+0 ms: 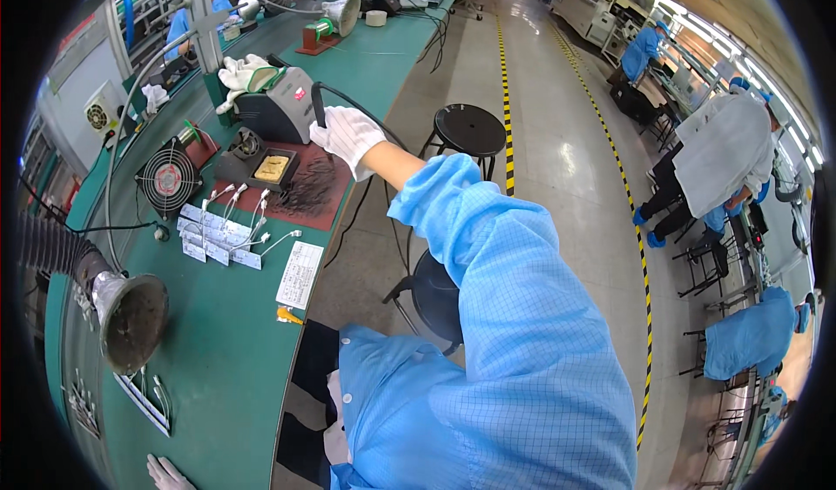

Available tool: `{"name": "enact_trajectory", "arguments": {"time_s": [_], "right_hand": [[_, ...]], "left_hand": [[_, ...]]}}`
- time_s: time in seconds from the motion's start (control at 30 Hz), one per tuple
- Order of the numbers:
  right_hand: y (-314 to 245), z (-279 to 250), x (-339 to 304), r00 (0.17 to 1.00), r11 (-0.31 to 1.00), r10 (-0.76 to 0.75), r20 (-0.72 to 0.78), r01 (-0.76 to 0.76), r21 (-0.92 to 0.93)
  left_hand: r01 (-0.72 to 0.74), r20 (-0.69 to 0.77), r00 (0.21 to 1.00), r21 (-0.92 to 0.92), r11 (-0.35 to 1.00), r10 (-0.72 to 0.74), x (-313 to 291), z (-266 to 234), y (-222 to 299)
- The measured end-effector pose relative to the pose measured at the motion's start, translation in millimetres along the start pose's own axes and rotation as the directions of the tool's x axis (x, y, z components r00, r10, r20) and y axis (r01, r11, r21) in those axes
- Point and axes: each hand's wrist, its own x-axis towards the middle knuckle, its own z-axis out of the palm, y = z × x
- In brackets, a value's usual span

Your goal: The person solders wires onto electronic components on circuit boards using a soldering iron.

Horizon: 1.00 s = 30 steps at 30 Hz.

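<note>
My right hand (350, 137), in a white glove, is closed around the black handle of a soldering iron (319, 107), whose cord loops back over the hand. Its tip is hidden. Close by stands a grey soldering station (277, 107) with a lit red display. A yellow sponge (272, 169) sits in a black tray beside a coiled iron holder (246, 144). At the lower left my gloved left hand (167, 474) shows only its fingers, stretched out at the green mat. Beyond it lies a white strip with wired connectors (144, 405).
White boards with wired plugs (213, 233) lie mid-bench, near a printed card (299, 274). A fan (168, 183) and a fume-hose funnel (133, 323) stand to the left. Black stools (470, 130) stand beside the bench. People in blue coats (753, 333) work across the aisle.
</note>
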Motion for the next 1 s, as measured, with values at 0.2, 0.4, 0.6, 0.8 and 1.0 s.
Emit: {"name": "enact_trajectory", "arguments": {"time_s": [0.2, 0.4, 0.6, 0.8, 1.0], "right_hand": [[-2, 19, 10, 0.945, 0.926, 0.276, 0.173, -0.310, 0.216], [-19, -15, -4, 0.961, 0.920, 0.185, 0.208, -0.243, 0.306], [-14, -12, 6, 0.925, 0.888, 0.313, 0.213, -0.365, 0.280], [-17, 9, 2, 0.992, 0.961, -0.066, 0.104, 0.036, 0.274], [2, -10, 4, 0.971, 0.953, 0.222, 0.090, -0.235, 0.189]], "left_hand": [[0.123, 0.035, 0.992, -0.072, 0.990, -0.121, -1, 51, -62], [0.052, -0.022, 0.998, -0.104, 0.993, -0.055, 7, 50, -38], [0.160, 0.030, 0.987, -0.017, 0.987, -0.160, -1, 41, -37], [0.150, -0.008, 0.989, 0.003, 0.989, -0.150, -1, 40, -33], [0.180, 0.000, 0.984, -0.027, 0.983, -0.180, 0, 39, -26]]}}
